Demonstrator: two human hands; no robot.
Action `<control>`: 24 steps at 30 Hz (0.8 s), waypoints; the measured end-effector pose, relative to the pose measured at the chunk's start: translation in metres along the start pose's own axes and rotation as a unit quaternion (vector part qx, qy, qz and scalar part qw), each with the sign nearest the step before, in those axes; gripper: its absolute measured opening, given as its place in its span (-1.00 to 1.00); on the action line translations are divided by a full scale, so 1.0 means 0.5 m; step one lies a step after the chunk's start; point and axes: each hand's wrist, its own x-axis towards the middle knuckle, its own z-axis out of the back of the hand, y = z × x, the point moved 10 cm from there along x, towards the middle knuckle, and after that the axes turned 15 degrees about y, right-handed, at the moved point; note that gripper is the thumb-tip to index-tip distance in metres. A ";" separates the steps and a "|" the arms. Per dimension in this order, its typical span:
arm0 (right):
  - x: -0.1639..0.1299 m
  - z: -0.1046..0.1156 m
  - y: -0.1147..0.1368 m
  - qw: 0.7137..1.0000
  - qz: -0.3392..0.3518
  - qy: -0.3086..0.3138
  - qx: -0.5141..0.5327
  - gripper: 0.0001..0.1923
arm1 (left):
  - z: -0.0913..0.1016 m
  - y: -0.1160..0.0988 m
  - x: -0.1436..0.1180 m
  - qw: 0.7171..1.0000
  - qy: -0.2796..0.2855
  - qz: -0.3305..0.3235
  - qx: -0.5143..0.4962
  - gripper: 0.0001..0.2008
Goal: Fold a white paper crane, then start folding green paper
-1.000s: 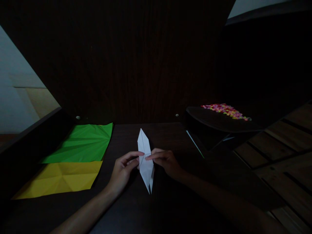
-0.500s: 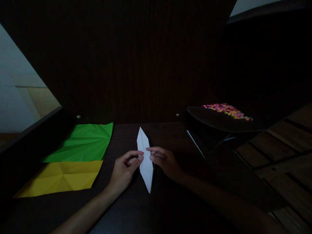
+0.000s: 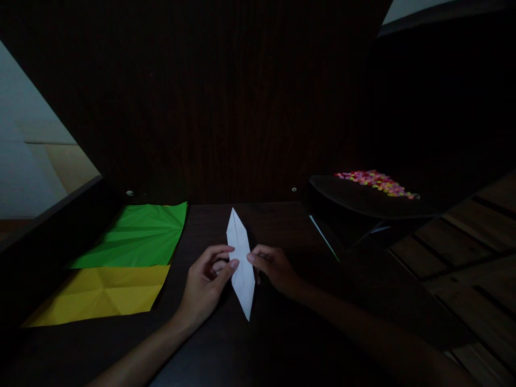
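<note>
A white paper folded into a long narrow diamond [image 3: 241, 263] lies on the dark table [image 3: 226, 344], pointing away from me. My left hand [image 3: 205, 285] pinches its left edge with thumb and forefinger. My right hand [image 3: 274, 270] grips its right edge at the middle. Both hands rest low on the table on either side of the fold.
A creased green sheet [image 3: 139, 236] and a creased yellow sheet [image 3: 100, 295] lie on the table's left. A dark tray [image 3: 355, 196] with a heap of small coloured pieces [image 3: 377, 183] stands at the right. A dark wooden panel rises behind. The scene is dim.
The white fold's two lower points have come together into one tip. My fingertips have shifted slightly along its edges; it stays in the same place.
</note>
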 end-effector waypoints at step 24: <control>-0.102 -0.010 0.141 0.911 0.290 -0.163 -0.245 -0.56 | -0.040 -0.144 -0.060 0.905 0.000 -0.274 0.326 -0.52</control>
